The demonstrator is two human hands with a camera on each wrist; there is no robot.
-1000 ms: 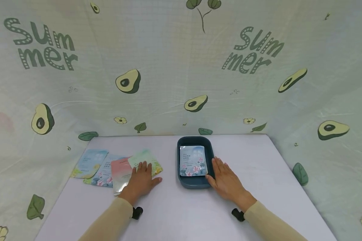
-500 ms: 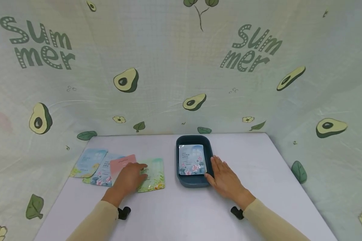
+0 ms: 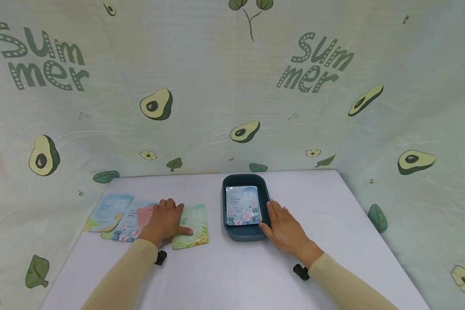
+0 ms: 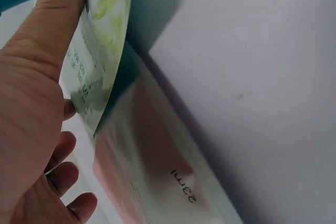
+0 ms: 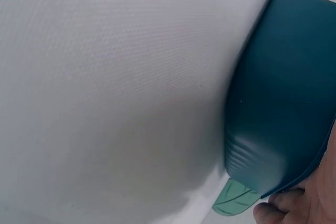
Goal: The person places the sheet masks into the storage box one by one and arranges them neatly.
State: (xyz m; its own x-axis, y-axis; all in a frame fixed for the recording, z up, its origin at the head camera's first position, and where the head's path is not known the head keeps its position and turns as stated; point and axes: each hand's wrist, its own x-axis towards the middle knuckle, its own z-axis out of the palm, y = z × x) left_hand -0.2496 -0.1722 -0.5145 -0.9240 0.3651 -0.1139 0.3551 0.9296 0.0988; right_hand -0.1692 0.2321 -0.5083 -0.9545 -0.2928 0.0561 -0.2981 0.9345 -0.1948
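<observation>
My left hand [image 3: 163, 221] lies over a pink sheet mask packet [image 3: 142, 215], its fingers spread loosely. Its thumb rests on the green, flowery sheet mask packet [image 3: 196, 218] just to the right. The left wrist view shows the thumb along the face of the green packet [image 4: 100, 61], which overlaps the pink one marked 23ml. With fingers extended, my right hand [image 3: 288, 230] touches the right side of a dark blue tray [image 3: 242, 234]. Inside that tray lies a pale blue packet [image 3: 241, 206] with pink flowers. The tray's outer wall [image 5: 283, 87] fills the right of the right wrist view.
Left of the pink packet lie a blue flowered packet [image 3: 128, 228] and, overlapping it, a light blue one [image 3: 108, 213]. All are on the white table [image 3: 217, 275]. A printed cloth [image 3: 201, 86] hangs behind the table's far edge.
The green packet first slid right and turned straighter, off the pink one. My left hand drew back left, then its thumb came onto the green packet. My right hand stays at the tray.
</observation>
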